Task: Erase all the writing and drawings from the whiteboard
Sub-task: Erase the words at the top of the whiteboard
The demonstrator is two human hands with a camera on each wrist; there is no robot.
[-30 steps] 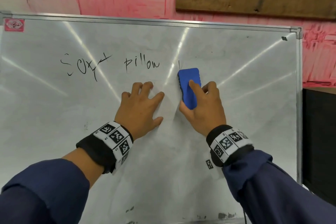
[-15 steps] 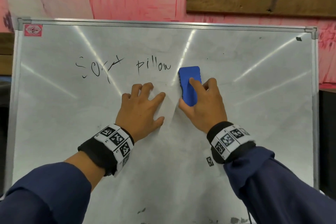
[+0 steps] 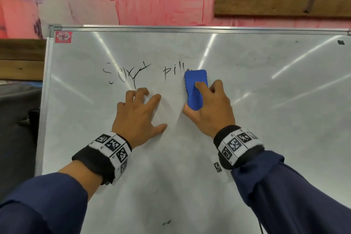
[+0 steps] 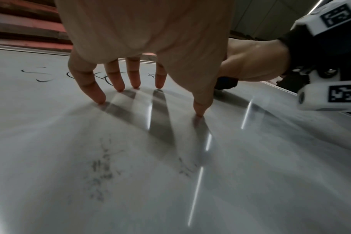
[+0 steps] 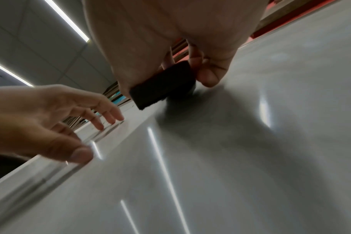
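Whiteboard (image 3: 266,138) writing (image 3: 171,74) survives left of the right hand (image 3: 210,112), which grips the eraser (image 3: 195,89) flat for wiping; the spread left hand (image 3: 136,116) braces beside it.

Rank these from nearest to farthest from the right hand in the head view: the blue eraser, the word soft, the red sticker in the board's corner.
From the right hand:
1. Blue eraser: in its grip, pressed on the whiteboard.
2. Word soft: to the left, above the left hand.
3. Red sticker: upper left corner.
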